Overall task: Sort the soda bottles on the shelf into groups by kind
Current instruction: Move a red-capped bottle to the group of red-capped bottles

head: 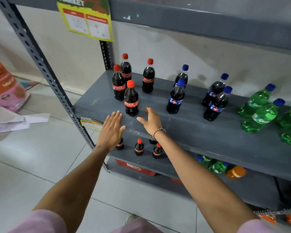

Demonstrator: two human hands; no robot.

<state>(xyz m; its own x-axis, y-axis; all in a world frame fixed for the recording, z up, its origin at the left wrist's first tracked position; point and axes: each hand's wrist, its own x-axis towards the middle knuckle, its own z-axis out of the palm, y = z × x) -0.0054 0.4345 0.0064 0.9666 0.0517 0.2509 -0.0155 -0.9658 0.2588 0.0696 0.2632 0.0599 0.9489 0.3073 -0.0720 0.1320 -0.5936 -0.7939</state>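
Observation:
On the grey shelf (200, 130) stand several red-capped cola bottles at the left; the nearest one (131, 98) is close to the front edge. Several blue-capped dark cola bottles (175, 96) stand in the middle. Green lemon-lime bottles (262, 115) with blue caps are grouped at the right. My left hand (112, 130) hovers flat and open just left of the nearest red-capped bottle. My right hand (151, 121), fingers spread, is just right of that bottle. Neither hand touches it.
A lower shelf holds small red-capped cola bottles (139, 147), green bottles (217, 166) and an orange-capped one (236, 172). A yellow price sign (87, 19) hangs from the upper shelf. The perforated shelf post (45, 69) rises at left; a pink sack (5, 86) stands on the tiled floor.

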